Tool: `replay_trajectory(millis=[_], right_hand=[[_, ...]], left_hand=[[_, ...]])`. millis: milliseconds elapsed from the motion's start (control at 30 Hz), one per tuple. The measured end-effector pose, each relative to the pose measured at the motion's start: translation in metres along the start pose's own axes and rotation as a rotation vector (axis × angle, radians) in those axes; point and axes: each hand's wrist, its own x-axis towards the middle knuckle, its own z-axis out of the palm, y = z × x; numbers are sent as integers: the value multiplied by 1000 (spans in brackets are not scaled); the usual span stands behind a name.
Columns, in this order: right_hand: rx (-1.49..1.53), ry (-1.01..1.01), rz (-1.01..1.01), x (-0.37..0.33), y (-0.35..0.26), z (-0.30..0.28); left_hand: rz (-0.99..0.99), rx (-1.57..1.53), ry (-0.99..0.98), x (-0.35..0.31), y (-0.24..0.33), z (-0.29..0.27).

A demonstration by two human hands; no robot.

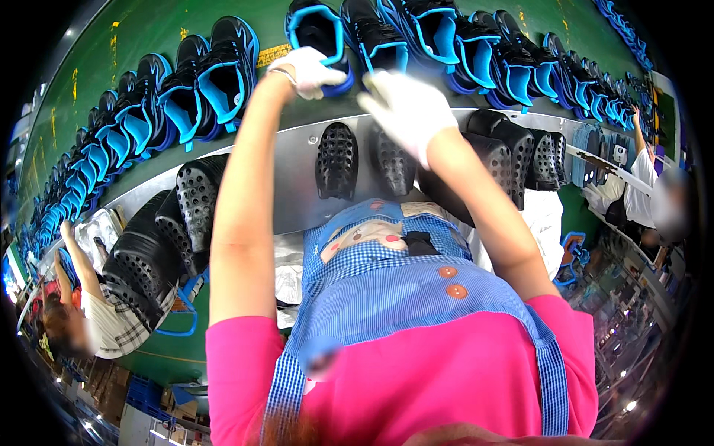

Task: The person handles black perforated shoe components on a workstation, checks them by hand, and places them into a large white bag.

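Note:
My left hand [312, 73], in a white glove, has its fingers closed at the heel of a black shoe with blue lining [316, 33] on the green surface. My right hand [409, 108], also white-gloved, is smeared by motion. Its fingers reach left, stretched and apart, just below the heel of a neighbouring black-and-blue shoe [375, 37], and I see nothing held in them. Below my hands a black perforated foot-shaped form [337, 160] lies on the metal ledge. Another perforated form [392, 163] lies beside it, partly covered by my right hand.
Long rows of black-and-blue shoes [223, 74] curve away on both sides along the green surface [149, 30]. Black perforated forms are piled left [197, 204] and right [494, 160] on the metal ledge [294, 201]. People work at the far left [111, 320] and far right [639, 178].

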Motion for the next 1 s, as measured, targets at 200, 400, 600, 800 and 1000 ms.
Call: replay_trajectory(millis=[200,400,600,800,1000], right_hand=[[-193,-315,61,-109,18,45],[-175,-122,-9,-124,37,70],[-123,-134,-73,-128,46,80],[-105,-20,-54,-130,52,78],[-69,-118,-96,-123,58,79]], left_hand=[[-2,-441,95,-40,10,-25],[-39,-507,154,-49,9,-5],[-23,-5,450,-22,-18,56],[197,21,1009,-81,15,164],[-409,-13,677,-92,21,252]])
